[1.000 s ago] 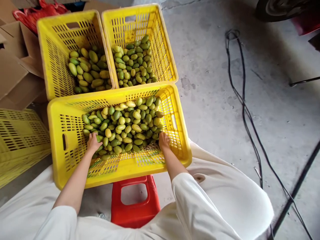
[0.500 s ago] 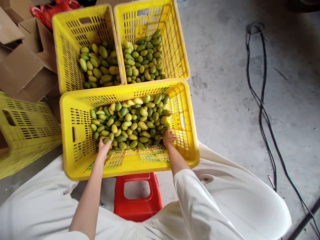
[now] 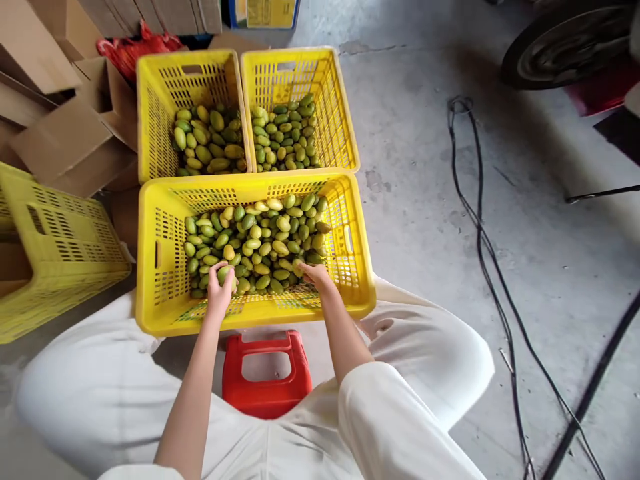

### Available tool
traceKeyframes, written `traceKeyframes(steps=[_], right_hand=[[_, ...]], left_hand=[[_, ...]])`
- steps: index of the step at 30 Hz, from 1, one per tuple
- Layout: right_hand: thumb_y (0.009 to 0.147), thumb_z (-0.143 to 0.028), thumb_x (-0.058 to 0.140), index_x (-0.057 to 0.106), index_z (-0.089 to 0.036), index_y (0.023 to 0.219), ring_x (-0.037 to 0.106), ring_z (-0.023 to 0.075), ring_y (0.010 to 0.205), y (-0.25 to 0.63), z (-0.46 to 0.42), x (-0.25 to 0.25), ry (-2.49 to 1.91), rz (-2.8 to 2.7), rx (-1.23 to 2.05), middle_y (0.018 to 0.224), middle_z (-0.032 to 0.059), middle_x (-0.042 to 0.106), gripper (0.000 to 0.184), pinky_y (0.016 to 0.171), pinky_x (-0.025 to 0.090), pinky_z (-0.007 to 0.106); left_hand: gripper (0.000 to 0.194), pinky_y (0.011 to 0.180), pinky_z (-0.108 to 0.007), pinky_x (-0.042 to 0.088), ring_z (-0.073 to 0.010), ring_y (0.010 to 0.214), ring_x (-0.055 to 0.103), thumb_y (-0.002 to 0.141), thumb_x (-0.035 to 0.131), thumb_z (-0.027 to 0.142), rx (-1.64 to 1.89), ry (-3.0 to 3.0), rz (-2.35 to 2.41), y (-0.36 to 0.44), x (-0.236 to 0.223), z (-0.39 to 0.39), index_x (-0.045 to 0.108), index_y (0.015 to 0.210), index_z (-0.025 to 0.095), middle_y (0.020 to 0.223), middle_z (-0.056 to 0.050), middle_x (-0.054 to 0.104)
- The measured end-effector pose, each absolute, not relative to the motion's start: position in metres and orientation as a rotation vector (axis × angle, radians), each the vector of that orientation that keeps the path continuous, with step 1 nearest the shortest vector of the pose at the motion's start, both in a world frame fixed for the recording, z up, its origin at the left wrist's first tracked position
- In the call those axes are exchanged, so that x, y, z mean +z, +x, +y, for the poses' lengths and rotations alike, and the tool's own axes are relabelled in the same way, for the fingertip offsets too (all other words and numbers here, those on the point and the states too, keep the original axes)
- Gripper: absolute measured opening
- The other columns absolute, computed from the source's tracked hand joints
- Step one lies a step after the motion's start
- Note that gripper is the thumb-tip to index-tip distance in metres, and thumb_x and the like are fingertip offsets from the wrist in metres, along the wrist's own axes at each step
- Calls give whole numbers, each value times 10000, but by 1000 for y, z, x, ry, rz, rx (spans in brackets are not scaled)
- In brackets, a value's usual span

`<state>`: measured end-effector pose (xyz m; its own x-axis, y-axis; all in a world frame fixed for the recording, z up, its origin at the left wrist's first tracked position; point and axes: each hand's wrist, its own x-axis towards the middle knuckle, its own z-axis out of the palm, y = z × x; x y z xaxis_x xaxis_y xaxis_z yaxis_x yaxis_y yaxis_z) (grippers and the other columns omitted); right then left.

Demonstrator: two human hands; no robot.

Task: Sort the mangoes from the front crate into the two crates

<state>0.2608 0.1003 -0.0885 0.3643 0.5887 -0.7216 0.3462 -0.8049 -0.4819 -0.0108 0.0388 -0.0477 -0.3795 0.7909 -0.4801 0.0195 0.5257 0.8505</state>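
Observation:
Many small oval green-yellow fruits lie heaped in the near yellow crate, which sits between my knees. My left hand is over the heap's front left, its fingers and thumb closed round one green fruit. At the front right of the heap, my right hand pinches a yellowish fruit at its fingertips; part of that grip is hidden by the hand itself.
Behind stand two more yellow crates, the left one and the right one, both holding similar fruits. A red stool is below. Cardboard boxes and another yellow crate lie left. Black cables and a wheel are right.
My right hand has moved left and away from the crate's right wall, now with a fruit at its fingertips. My left hand has lifted its fruit slightly. The camera view has shifted.

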Motion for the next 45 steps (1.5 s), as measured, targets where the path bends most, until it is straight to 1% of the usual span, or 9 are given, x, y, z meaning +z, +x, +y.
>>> traceKeyframes(steps=[4,9,13,16,23,28,38,42,45], right_hand=[[906,-318,796,731,-199,983,804,211,870,234,80,-48,-1923,-653,1710,920,54,808,156,814,687,373],[741,-450,939,742,-244,1050,759,174,825,220,55,-15,-1220,-241,1814,907,-8,787,420,926,688,387],[829,-547,881,764,-267,1114,767,195,979,215,46,-4,-1133,-255,1705,1027,14,805,416,1009,667,392],[811,-608,910,769,-266,1067,769,226,1064,212,44,-2,-1047,-207,1672,1050,25,817,450,1050,659,431],[792,-557,935,753,-257,1029,792,217,961,208,45,2,-1047,-186,1697,1038,36,833,423,656,641,264],[804,-618,895,698,-255,922,679,159,688,207,44,9,-1139,-205,1652,981,41,845,429,607,600,281],[664,-329,1002,807,-231,998,695,121,813,211,35,16,-1150,-165,1653,1074,10,834,399,721,604,226],[784,-432,963,761,-207,929,675,119,724,213,38,10,-1178,-11,1549,892,16,800,335,645,607,214],[956,-461,788,750,-213,913,692,144,732,216,41,10,-1161,143,1538,804,27,762,255,630,634,233]], left_hand=[[484,614,-325,591,-226,898,750,750,674,456,1109,673,1512,-8,-20,41,427,1136,300,1267,-113,730],[476,875,-410,669,-272,1102,776,782,703,409,1124,691,1368,-2,9,39,563,1224,300,1225,-92,725],[549,885,-369,655,-238,1034,794,764,863,469,1256,616,1368,9,19,27,644,1239,304,1282,-82,731],[602,777,-308,620,-206,907,774,686,964,548,1377,479,1362,14,19,18,679,1124,249,1126,-74,761],[601,670,-238,521,-186,882,705,595,1013,620,1522,223,1290,9,17,18,762,929,188,970,-76,768],[461,630,-242,533,-164,753,672,806,800,650,1417,21,1252,6,23,21,709,836,200,815,-35,700],[391,343,-171,219,-83,404,457,973,670,555,1270,-15,1186,1,41,22,652,862,181,638,0,596],[485,357,-185,279,-106,425,519,1077,513,578,1270,-62,1275,1,42,26,628,821,183,663,-35,637],[384,412,-211,402,-136,535,633,1079,558,474,1303,-80,1267,1,43,27,662,854,182,795,-57,712]])
